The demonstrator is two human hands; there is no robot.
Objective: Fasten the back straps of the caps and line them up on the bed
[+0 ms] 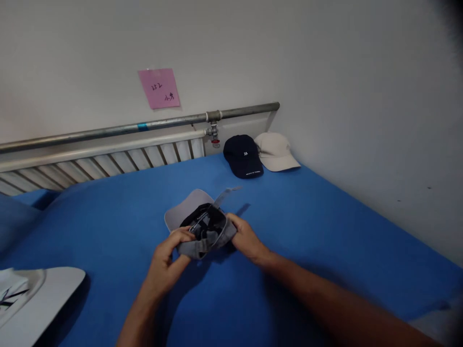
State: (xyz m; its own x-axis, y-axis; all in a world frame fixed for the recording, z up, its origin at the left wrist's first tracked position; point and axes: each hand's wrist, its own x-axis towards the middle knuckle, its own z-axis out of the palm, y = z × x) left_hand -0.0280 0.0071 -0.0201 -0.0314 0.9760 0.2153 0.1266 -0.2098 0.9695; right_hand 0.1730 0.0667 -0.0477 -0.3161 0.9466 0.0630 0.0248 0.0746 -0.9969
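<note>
Between my two hands is a grey baseball cap (190, 206), tipped so its dark inside faces me and its brim points away to the left. My left hand (170, 253) pinches the back edge of the cap near its strap. At the cap's right side, my right hand (246, 237) is closed on the grey fabric. A loose strap end (224, 195) sticks up from the far side of the cap. The fingertips inside and behind the fabric are partly hidden.
A navy cap (241, 156) and a beige cap (275, 150) sit at the back of the blue surface (307, 217). A white cap (54, 299) lies at the front left. Behind are a radiator (108, 164), a pipe (173, 123) and a pink note (159, 89).
</note>
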